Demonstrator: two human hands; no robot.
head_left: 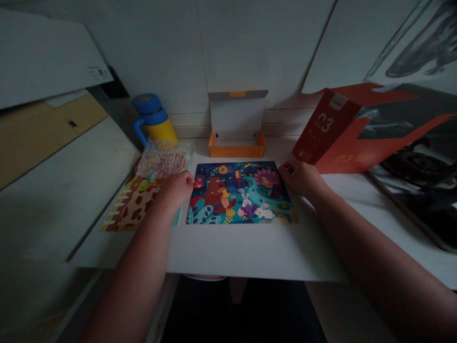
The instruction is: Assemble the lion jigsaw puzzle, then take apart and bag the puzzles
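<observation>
A colourful jigsaw puzzle with a bear, white rabbits and a peacock lies flat on the white table. At its upper left edge is my left hand, fingers curled together against the border. My right hand is closed at the opposite upper edge, thumb and fingers pinched on the side of the puzzle. The undersides of both grips are hidden. Partly behind my left forearm lies a second picture sheet with a giraffe pattern, and bubble wrap rests over its upper end.
Behind the puzzle stands an open orange box with its lid raised against the wall. A blue and yellow flask is at the back left. To the right leans a large orange-red box, near a dark appliance. White panels rise on the left.
</observation>
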